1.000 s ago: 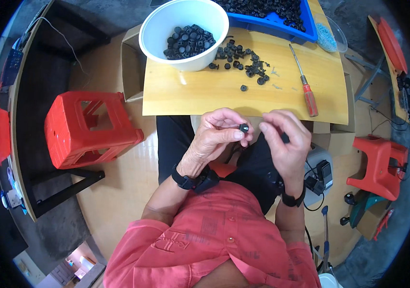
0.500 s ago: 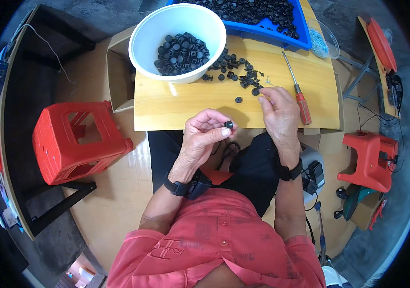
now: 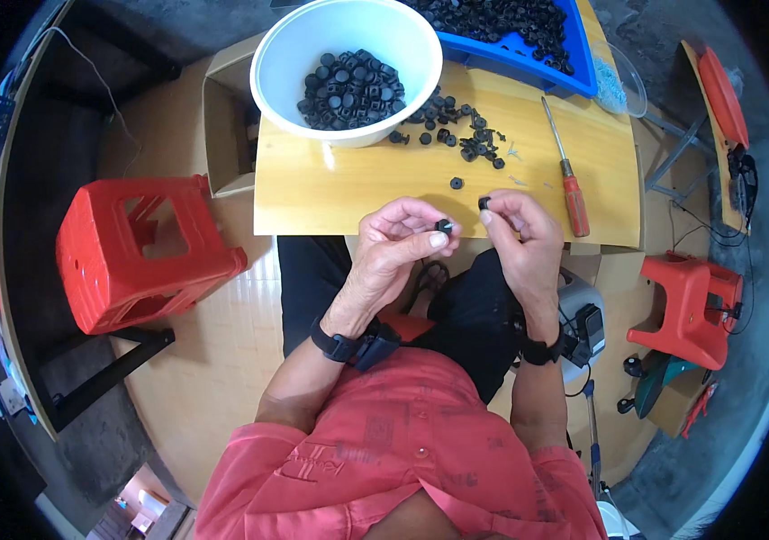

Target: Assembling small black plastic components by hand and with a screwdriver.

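Note:
My left hand (image 3: 392, 250) pinches a small black plastic part (image 3: 444, 227) between thumb and forefinger, just beyond the table's near edge; a light spot shows on the part. Close by on the right, my right hand (image 3: 530, 243) grips a small black round cap (image 3: 484, 203) at its fingertips. The two pieces are a short way apart. A single black knob-like piece (image 3: 456, 183) lies on the table in front of my hands. Farther off is a loose cluster of black plastic parts (image 3: 476, 146), with a few thin screws (image 3: 514, 150) beside it.
A white bowl (image 3: 276, 67) holding many black parts stands at the back left of the wooden table (image 3: 339, 193). Behind it on the right is a blue tray (image 3: 511, 65) of similar pieces. A red-handled screwdriver (image 3: 574, 205) lies at right. Red stools (image 3: 101, 261) flank the table.
My right hand has come back from the cluster toward my left hand, bringing a black cap with it. The left hand keeps its pinch. The whole view has shifted slightly.

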The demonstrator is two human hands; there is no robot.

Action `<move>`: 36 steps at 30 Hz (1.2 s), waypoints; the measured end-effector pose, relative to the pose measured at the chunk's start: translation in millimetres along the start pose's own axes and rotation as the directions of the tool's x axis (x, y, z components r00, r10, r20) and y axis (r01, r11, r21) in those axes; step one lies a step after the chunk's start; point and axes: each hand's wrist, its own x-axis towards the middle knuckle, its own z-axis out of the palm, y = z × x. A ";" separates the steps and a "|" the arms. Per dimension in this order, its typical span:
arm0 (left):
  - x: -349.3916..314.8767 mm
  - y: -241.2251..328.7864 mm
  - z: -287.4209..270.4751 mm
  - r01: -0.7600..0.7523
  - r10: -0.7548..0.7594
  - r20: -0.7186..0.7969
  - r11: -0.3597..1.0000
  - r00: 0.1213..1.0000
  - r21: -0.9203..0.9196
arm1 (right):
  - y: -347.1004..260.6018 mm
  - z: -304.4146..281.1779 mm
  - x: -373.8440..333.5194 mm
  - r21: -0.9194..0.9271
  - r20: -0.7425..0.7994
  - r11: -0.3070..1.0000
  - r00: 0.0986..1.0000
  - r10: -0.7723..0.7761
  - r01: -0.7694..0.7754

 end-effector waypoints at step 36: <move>-18.5 -23.8 26.4 0.174 0.018 0.433 0.900 0.901 -0.400 | -47.3 -33.0 -65.7 0.024 0.096 0.968 0.963 -0.250 0.249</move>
